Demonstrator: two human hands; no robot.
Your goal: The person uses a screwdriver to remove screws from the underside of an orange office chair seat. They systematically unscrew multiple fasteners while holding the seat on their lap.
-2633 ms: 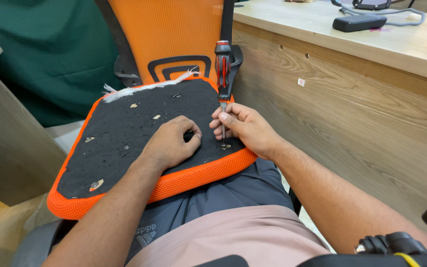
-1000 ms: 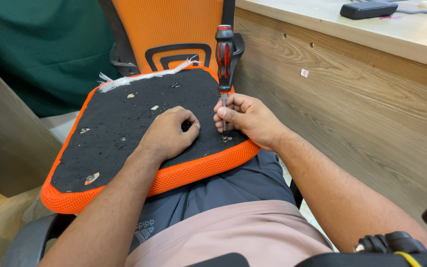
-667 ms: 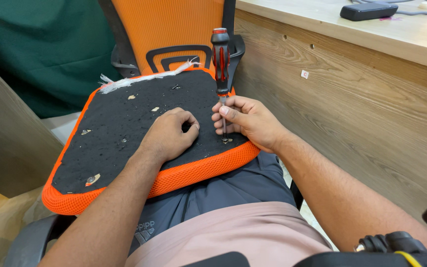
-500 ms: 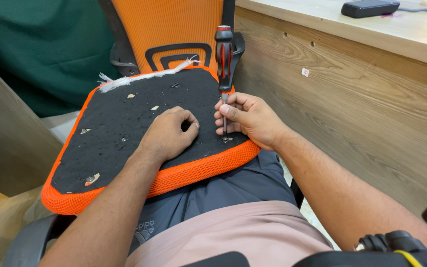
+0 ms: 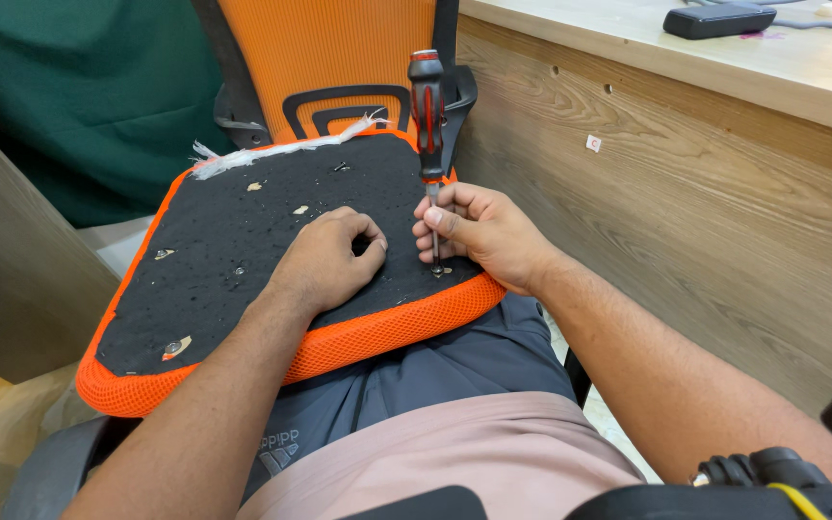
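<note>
An orange mesh seat cushion (image 5: 368,337) lies upside down on my lap, its black underside (image 5: 243,250) facing up with several small metal fittings. My right hand (image 5: 483,231) pinches the metal shaft of a red-and-black screwdriver (image 5: 426,106), which stands upright with its tip on a fitting (image 5: 438,272) near the cushion's front right corner. My left hand (image 5: 329,262) is curled into a loose fist and presses down on the black underside just left of the screwdriver.
An orange mesh chair back (image 5: 329,58) stands behind the cushion. A wooden desk front (image 5: 686,212) runs along the right, with a black device (image 5: 719,19) on top. Green cloth (image 5: 79,87) hangs at the left, beside a wooden panel (image 5: 12,250). White frayed fabric (image 5: 272,149) edges the cushion's far side.
The screwdriver handle has wobbled slightly left and right while its tip stays on the same fitting. My left hand has stayed pressed on the cushion.
</note>
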